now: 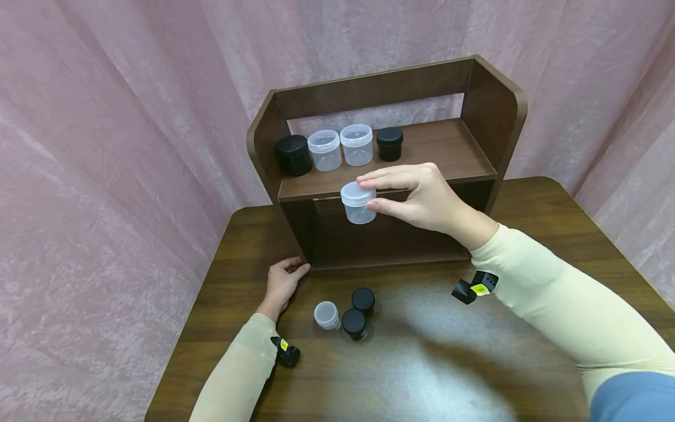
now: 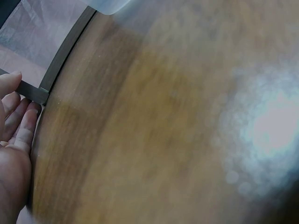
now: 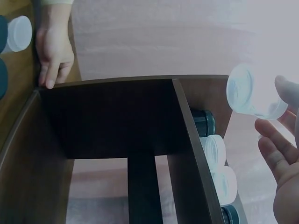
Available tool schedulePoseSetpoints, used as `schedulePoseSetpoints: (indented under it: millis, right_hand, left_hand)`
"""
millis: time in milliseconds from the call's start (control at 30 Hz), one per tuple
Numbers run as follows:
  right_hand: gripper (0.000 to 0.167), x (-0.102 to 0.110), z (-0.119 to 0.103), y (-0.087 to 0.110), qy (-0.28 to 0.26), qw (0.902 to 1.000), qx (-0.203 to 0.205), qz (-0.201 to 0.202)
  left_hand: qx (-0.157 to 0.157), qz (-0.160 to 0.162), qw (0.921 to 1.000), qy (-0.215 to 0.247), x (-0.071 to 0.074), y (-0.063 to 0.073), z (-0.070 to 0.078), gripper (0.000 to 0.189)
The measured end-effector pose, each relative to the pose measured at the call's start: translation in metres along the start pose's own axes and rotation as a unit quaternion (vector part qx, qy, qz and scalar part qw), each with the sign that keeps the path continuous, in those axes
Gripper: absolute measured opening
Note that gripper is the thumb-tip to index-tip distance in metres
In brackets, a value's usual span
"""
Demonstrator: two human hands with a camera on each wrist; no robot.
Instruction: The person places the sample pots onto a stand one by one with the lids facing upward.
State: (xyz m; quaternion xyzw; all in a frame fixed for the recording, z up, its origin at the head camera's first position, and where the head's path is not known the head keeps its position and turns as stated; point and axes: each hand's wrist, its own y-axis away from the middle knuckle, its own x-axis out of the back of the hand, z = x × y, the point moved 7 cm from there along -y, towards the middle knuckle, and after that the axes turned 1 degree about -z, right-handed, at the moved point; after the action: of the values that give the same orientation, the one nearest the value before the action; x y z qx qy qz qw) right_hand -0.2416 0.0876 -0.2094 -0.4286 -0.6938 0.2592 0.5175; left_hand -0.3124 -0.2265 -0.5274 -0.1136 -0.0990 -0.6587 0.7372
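My right hand (image 1: 422, 196) holds a small clear jar with a translucent lid (image 1: 360, 210) in front of the upper shelf, thumb at its side and fingers at the lid. In the right wrist view the same jar (image 3: 250, 93) is tilted sideways by the camera angle, between thumb and fingertips. Down on the table, my left hand (image 1: 282, 284) grips the front bottom corner of the brown wooden shelf (image 1: 387, 265). Its thumb lies at the panel's front edge, with the fingers along the outer side. Two clear jars (image 1: 325, 153) stand on the upper shelf between a large black jar (image 1: 293, 156) and a smaller one (image 1: 389, 144).
Near the shelf's front, a small white-lidded jar (image 1: 326, 315) and two black-lidded jars (image 1: 354, 323) sit on the wooden table (image 1: 411, 363). The shelf's right side panel (image 1: 493, 117) rises beyond the right hand. A pink curtain (image 1: 132, 146) hangs behind the table.
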Motion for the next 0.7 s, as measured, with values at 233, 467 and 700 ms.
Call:
schedulePoseSetpoints:
  millis: [233,467,700]
  right_hand:
    - [0.033,-0.01,0.015,-0.015,0.014,0.9997,-0.019,0.005]
    - [0.03,-0.025,0.033,-0.029,0.007,0.9993,-0.035,0.014]
    - [0.029,-0.048,0.049,-0.044,0.041,0.9974,-0.058,-0.011]
  left_hand:
    - [0.004,0.001,1.0,0.001,0.001,0.001,-0.001,0.036]
    - [0.004,-0.001,1.0,0.005,0.0,0.001,-0.001,0.036]
    - [0.001,-0.002,1.0,0.004,0.0,0.0,-0.001,0.034]
